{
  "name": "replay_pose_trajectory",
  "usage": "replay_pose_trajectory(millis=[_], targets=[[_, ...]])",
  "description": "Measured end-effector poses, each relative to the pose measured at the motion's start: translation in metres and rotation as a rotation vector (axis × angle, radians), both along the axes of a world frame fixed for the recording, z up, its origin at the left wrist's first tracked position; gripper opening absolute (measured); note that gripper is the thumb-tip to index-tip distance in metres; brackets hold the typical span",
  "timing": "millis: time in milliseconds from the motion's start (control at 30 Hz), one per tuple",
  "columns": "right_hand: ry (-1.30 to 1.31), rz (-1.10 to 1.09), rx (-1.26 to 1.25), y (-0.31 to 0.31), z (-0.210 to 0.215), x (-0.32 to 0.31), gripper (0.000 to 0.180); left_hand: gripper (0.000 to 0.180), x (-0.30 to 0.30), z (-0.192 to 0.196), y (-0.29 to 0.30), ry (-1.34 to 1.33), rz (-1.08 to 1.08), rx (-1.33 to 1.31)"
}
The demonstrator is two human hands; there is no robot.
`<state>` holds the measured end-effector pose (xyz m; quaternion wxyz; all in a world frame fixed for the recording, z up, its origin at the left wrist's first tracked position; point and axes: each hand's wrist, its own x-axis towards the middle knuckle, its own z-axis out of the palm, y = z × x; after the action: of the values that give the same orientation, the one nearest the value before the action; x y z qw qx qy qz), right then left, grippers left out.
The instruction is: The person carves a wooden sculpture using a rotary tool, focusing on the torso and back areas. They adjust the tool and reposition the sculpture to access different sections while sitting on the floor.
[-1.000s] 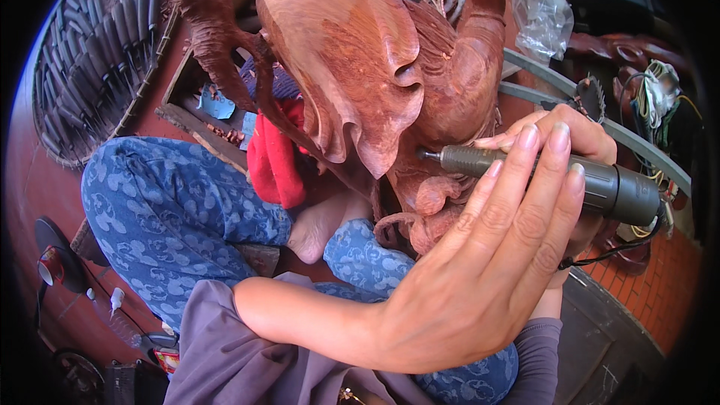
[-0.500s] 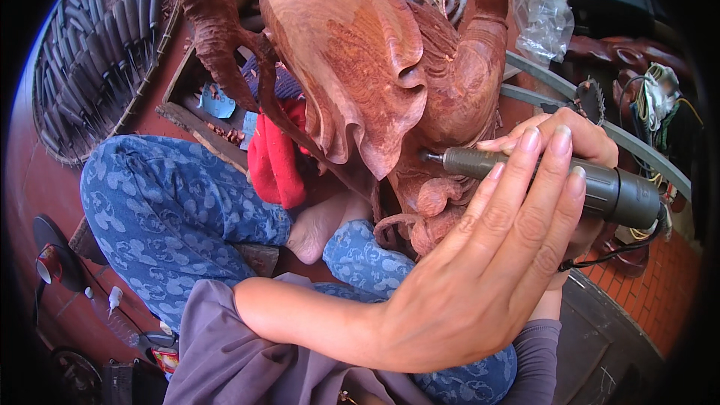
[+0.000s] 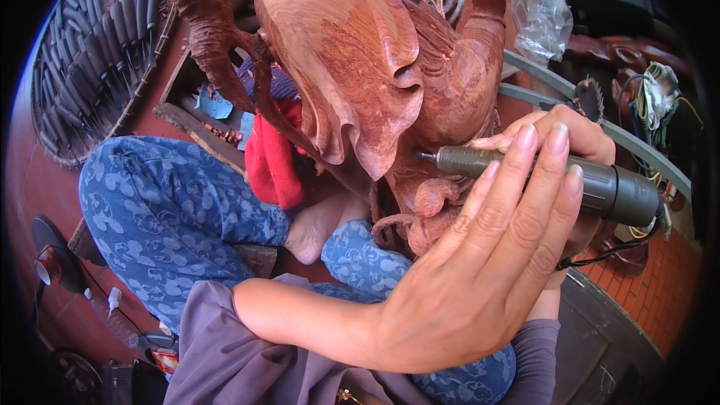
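A dark grey power carving tool (image 3: 608, 189), pen-shaped with a thin bit, lies almost level in my right hand (image 3: 586, 135), whose fingers curl round it from behind. Its bit meets a large reddish-brown wood carving (image 3: 337, 67) in a hollow just above some small rounded forms. My left hand (image 3: 480, 285) crosses in front with its fingers stretched out, the fingertips lying over the tool's body. Most of my right palm is hidden behind my left hand and the tool. Smooth flowing folds and a twisted branch-like part (image 3: 210, 37) shape the carving.
A round basket (image 3: 97, 60) full of dark-handled carving tools stands at the far left. Beside the carving are a wooden tray (image 3: 196, 139) and a red cloth (image 3: 271, 157). Clear plastic (image 3: 536, 7), a metal bar (image 3: 645, 154) and a tangle of cables (image 3: 660, 105) lie right.
The carving, the carving tool and both hands sit very slightly farther left in the picture. My grip and the bit's contact with the wood look the same.
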<state>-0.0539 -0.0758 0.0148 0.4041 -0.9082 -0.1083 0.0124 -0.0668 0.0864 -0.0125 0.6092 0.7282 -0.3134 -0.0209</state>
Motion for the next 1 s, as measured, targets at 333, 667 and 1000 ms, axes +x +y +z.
replay_pose_trajectory(millis=[333, 667, 1000], targets=[[0.007, 0.011, 0.019, -0.011, 0.0, -0.011, 0.038, 0.052, -0.007, -0.002, -0.005, 0.02, -0.066, 0.002], [-0.014, -0.034, -0.01, -0.02, 0.004, -0.021, 0.037, 0.052, -0.01, 0.0, -0.013, 0.041, -0.144, -0.057], [0.186, -0.284, 0.258, -0.01, 0.002, -0.016, 0.034, 0.057, -0.005, 0.0, -0.007, 0.034, -0.121, -0.007]])
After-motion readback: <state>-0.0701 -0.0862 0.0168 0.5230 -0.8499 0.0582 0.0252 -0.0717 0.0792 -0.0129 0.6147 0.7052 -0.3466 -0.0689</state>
